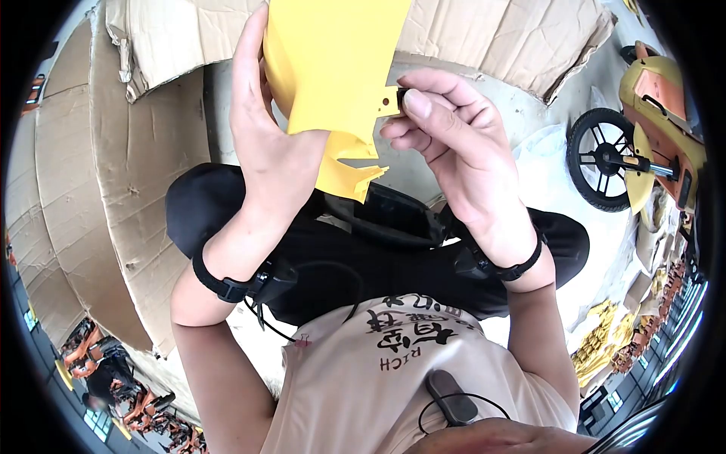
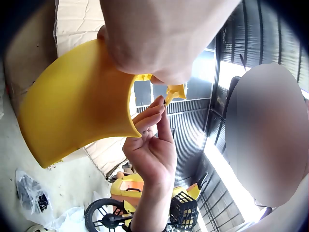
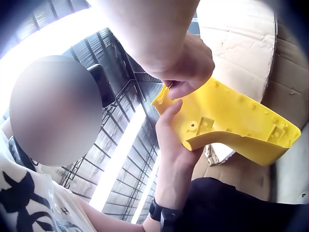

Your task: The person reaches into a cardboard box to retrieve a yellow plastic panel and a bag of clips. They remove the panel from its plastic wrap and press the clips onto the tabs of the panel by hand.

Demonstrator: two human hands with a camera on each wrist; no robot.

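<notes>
A curved yellow plastic panel (image 1: 333, 64) is held up in front of the person's chest. The left hand (image 1: 280, 155) grips its left side, thumb across the near face and fingers round the edge. At the panel's right edge a small tab with a hole (image 1: 386, 101) sticks out. There the right hand (image 1: 473, 147) pinches a small black piece (image 1: 401, 100), which sits right at the tab and is partly hidden by the fingertips. In the right wrist view, the panel's inner side (image 3: 241, 113) shows moulded ribs and a hole.
Over the person's crossed legs lies a black plastic part (image 1: 397, 216). Cardboard sheets (image 1: 155, 174) spread at the left and in front. A small yellow-and-orange vehicle with a black wheel (image 1: 601, 160) stands at the right, near a clear plastic bag (image 1: 541, 155).
</notes>
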